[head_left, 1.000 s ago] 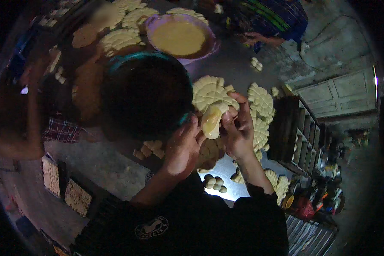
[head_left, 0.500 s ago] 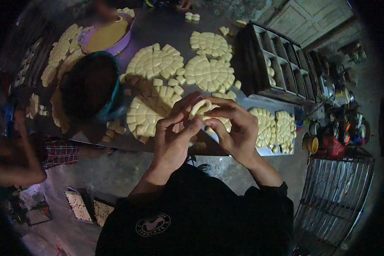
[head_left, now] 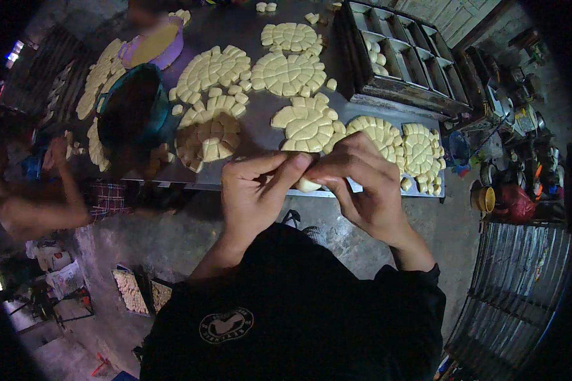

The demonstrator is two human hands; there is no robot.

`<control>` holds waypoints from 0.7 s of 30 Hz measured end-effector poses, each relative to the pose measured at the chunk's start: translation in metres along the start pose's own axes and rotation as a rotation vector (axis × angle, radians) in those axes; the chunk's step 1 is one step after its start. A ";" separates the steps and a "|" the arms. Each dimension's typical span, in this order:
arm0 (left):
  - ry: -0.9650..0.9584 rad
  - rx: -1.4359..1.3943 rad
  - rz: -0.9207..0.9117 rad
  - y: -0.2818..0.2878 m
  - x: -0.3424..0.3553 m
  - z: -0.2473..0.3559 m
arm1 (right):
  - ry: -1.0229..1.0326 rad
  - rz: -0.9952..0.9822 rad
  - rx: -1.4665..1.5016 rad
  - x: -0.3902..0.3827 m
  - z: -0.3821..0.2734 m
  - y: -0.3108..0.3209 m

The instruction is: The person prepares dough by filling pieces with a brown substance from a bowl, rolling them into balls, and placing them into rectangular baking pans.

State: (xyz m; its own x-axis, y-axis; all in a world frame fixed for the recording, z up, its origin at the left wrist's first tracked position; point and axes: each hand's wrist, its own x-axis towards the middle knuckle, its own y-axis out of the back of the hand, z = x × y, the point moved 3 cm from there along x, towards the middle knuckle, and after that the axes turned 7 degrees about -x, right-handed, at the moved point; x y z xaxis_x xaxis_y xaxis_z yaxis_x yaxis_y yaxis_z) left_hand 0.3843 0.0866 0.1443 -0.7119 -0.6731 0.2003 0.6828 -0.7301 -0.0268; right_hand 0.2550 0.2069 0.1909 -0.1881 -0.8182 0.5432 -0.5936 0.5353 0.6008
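Note:
My left hand and my right hand meet just in front of the table edge, both pinched around a small pale dough piece. Only its underside shows below my fingertips; the rest is hidden. Just beyond my hands, flat rounds of dough cut into small segments lie on the metal table, with loose pieces among them. To their left stand a dark-filled teal tub and a purple basin of yellow paste.
A compartmented box holding some dough balls stands at the back right. A co-worker's arm is at left. Pots and a yellow bucket are at right, above a metal rack. Filled trays are on the floor at lower left.
A second ago the dough was open with yellow filling showing; then it was folded over, and now my fingers mostly cover it. The view has shifted, showing more table.

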 end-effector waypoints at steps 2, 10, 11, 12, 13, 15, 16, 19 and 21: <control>-0.046 -0.226 -0.140 -0.006 -0.002 0.003 | -0.019 0.049 -0.018 -0.001 -0.007 0.008; 0.070 -0.541 -0.146 -0.006 0.000 -0.014 | 0.028 0.011 0.182 0.007 -0.012 0.005; 0.144 -0.666 -0.128 -0.005 0.001 -0.018 | 0.047 -0.023 0.160 0.013 -0.015 0.001; 0.222 -0.797 -0.114 -0.003 0.001 -0.024 | -0.007 -0.030 0.134 0.014 -0.014 -0.003; 0.309 -0.941 -0.091 0.000 -0.001 -0.040 | -0.060 -0.036 0.109 0.016 -0.011 -0.006; 0.295 -1.028 -0.241 0.010 0.008 -0.037 | -0.106 -0.022 0.007 0.023 -0.005 -0.016; 0.289 -1.071 -0.317 0.015 0.013 -0.034 | -0.103 -0.026 -0.019 0.027 -0.001 -0.023; 0.433 -1.025 -0.180 0.030 0.024 -0.055 | -0.037 -0.005 -0.088 0.041 0.015 -0.050; 0.421 -0.795 0.010 0.040 0.036 -0.082 | -0.321 0.014 0.212 0.042 0.037 -0.080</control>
State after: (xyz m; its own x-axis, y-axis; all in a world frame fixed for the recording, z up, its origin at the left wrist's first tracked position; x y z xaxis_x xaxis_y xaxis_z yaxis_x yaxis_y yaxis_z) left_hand 0.3726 0.0230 0.0703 -0.8145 -0.5532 -0.1751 0.4856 -0.4847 -0.7275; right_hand 0.2658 0.1217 0.1440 -0.4126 -0.8533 0.3189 -0.7318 0.5189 0.4418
